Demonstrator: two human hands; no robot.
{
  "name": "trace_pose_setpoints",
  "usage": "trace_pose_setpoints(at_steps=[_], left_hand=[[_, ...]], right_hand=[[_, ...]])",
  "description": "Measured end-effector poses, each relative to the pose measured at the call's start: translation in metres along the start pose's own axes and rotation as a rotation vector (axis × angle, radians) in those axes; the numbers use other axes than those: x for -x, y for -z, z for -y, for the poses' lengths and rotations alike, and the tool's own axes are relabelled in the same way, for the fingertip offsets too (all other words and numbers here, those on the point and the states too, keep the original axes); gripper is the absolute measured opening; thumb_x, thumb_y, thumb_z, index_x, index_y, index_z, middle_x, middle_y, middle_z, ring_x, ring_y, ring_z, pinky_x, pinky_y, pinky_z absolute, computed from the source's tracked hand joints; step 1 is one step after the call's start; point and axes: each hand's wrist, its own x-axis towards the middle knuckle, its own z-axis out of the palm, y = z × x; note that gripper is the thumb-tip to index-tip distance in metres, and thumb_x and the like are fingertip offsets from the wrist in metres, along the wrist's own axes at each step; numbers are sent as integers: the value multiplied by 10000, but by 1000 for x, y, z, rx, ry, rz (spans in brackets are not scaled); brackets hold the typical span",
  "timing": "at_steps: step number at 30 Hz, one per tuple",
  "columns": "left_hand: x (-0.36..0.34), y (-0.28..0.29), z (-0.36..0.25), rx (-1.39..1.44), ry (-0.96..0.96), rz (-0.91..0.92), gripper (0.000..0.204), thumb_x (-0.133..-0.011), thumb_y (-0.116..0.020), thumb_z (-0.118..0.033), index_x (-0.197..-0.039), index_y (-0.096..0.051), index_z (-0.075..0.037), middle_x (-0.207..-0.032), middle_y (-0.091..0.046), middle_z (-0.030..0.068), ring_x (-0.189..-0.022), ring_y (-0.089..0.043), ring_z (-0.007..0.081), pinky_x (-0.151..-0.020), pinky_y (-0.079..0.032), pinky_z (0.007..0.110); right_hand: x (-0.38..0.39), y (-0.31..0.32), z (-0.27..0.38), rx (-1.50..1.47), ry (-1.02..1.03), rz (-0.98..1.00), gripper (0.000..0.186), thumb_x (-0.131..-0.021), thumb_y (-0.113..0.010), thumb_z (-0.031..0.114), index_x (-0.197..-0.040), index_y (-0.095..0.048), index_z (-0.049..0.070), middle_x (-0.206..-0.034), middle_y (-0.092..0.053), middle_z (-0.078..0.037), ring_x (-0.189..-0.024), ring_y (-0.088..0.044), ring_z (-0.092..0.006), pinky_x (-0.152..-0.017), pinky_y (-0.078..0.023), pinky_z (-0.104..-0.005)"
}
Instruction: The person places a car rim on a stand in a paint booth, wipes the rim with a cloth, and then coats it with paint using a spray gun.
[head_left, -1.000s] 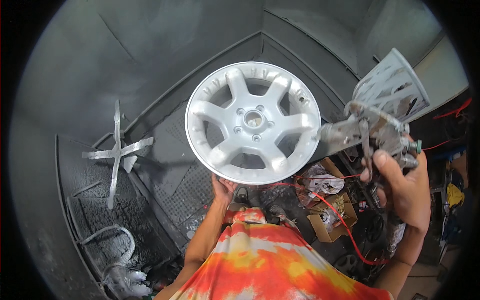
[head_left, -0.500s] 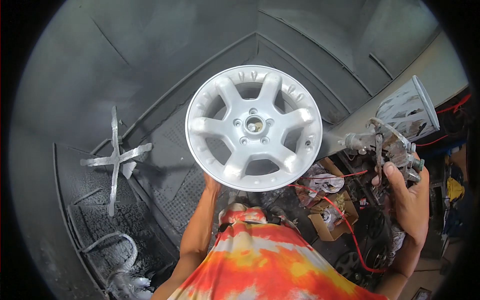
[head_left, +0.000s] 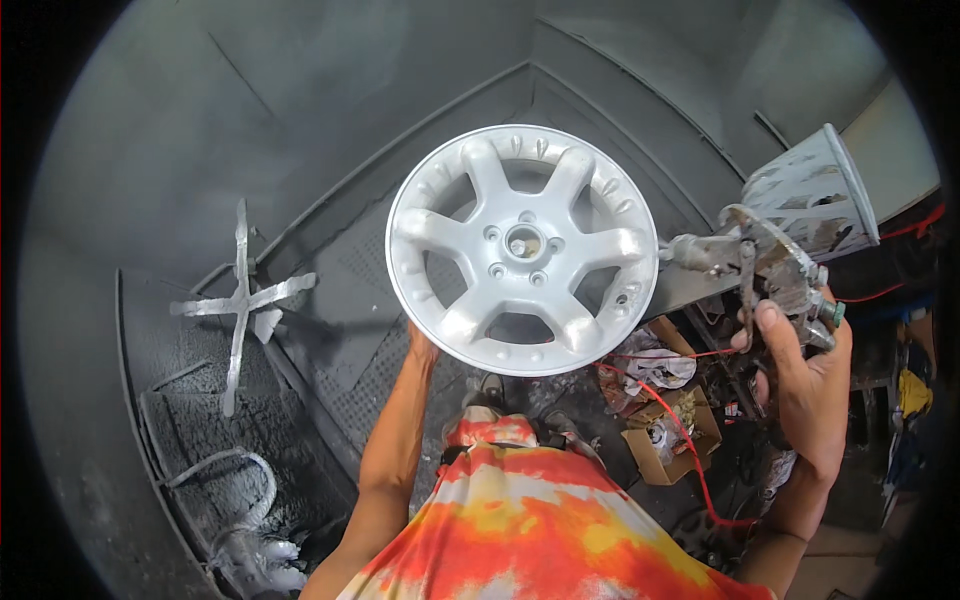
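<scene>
A pale grey-white car wheel rim (head_left: 487, 270) with six spokes lies face up in front of me. My left hand (head_left: 423, 345) is at its lower left edge; the fingers disappear under the rim, so their grip is hidden. My right hand (head_left: 800, 365) is wrapped round a paint-crusted spray gun (head_left: 720, 252), its thumb on the near side. The gun's nozzle points left and appears close to the wheel's right edge. A paint-streaked white cup (head_left: 808, 195) stands out from the gun's far side.
A silver-coated cross-shaped stand (head_left: 241, 298) is at left, above a dark paint-covered surface. Grey booth walls (head_left: 330, 80) rise ahead. A red hose (head_left: 697, 460) trails at right past an open cardboard box (head_left: 655, 460) with crumpled contents. A paint-coated curved pipe (head_left: 265, 490) is at lower left.
The wheel has turned slightly clockwise. The spray gun in my right hand has come nearer to the wheel's right edge. The whole view has shifted a little.
</scene>
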Motion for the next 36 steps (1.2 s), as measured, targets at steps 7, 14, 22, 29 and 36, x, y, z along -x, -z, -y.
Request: trace_pose_setpoints(at_steps=[7,14,22,29,36], left_hand=[[21,38,30,-35,19,-90,433,-1043,-574,-296,-1363,-608,-5,-1159,-726,110,-1009,-715,231,-889,-585,367],[56,15,-8,53,325,-122,385,-1047,-548,-255,-1349,-615,-26,-1141,-724,120,-991,-714,229,-808,-594,395],[133,-25,-6,114,449,45,438,-1099,-492,-404,-1249,-609,-9,-1046,-687,100,-905,-698,206,-808,-619,365],[184,-86,17,262,554,176,518,-1084,-500,-473,-1293,-600,-10,-1132,-703,139,-926,-699,210,-840,-618,358],[192,-143,27,133,595,600,405,-1090,-522,-371,-1281,-649,-36,-1122,-720,100,-911,-691,171,-824,-616,331]], right_hand=[[3,10,-10,-4,-30,-29,236,-996,-672,172,-1174,-644,20,-792,-701,-40,-541,-541,-43,-440,-379,-201],[7,-15,-26,-138,-109,292,261,-1003,-649,132,-1235,-618,17,-818,-703,-11,-523,-500,-18,-448,-378,-204],[7,-38,-33,-115,-70,416,197,-1005,-657,109,-1157,-621,-10,-792,-650,16,-693,-573,-39,-616,-451,-226],[38,-18,-23,-175,-138,515,175,-990,-666,80,-1126,-612,-16,-774,-640,9,-560,-497,-18,-515,-384,-205],[49,-23,-30,-208,-41,492,213,-983,-667,54,-1168,-617,-40,-819,-652,-14,-647,-516,-33,-590,-405,-208]])
